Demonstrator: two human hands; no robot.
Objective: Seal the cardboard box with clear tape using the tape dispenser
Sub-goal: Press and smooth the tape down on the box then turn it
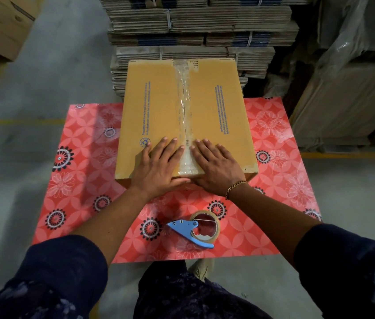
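A closed brown cardboard box (pixel 214 111) stands on a red flowered table (pixel 271 203). A strip of clear tape (pixel 183 107) runs along its centre seam from the far edge to the near edge. My left hand (pixel 158 166) lies flat on the box top just left of the seam, fingers spread. My right hand (pixel 216 166), with a gold bracelet at the wrist, lies flat just right of the seam. Both thumbs meet at the box's near edge. The blue tape dispenser (pixel 188 231) with its clear tape roll (pixel 207 224) lies on the table near me, untouched.
Stacks of flattened, strapped cartons (pixel 193 26) rise right behind the table. Plastic-wrapped cartons (pixel 347 93) stand at the right and a brown box (pixel 2 24) at the far left. Grey concrete floor (pixel 20 157) surrounds the table.
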